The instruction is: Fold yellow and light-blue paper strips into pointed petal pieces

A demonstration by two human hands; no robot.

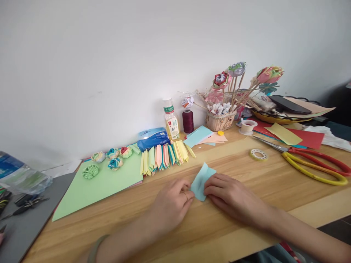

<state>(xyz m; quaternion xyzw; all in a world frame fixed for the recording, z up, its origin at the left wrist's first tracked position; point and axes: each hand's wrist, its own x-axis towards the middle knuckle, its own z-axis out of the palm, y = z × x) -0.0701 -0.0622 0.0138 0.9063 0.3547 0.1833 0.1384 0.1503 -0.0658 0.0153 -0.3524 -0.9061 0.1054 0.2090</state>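
Note:
A small light-blue sheet of paper [199,184], partly folded, is held between my two hands just above the wooden table [153,241]. My left hand [174,201], with a ring on one finger, pinches its left edge. On the other side my right hand [230,195] has its fingers closed over the right part of the sheet, hiding that corner. Beyond the hands stands a row of folded paper strips [164,157] in yellow, pink, green and teal. More light-blue paper [199,136] lies behind.
Large red-and-yellow-handled scissors [309,160] and a tape roll [258,154] lie to the right. On the left, paper flowers [115,163] rest on green sheets [101,193]. A tissue pack [153,138], a bottle [172,122], maroon thread [188,121] and a flower basket [219,120] stand along the wall.

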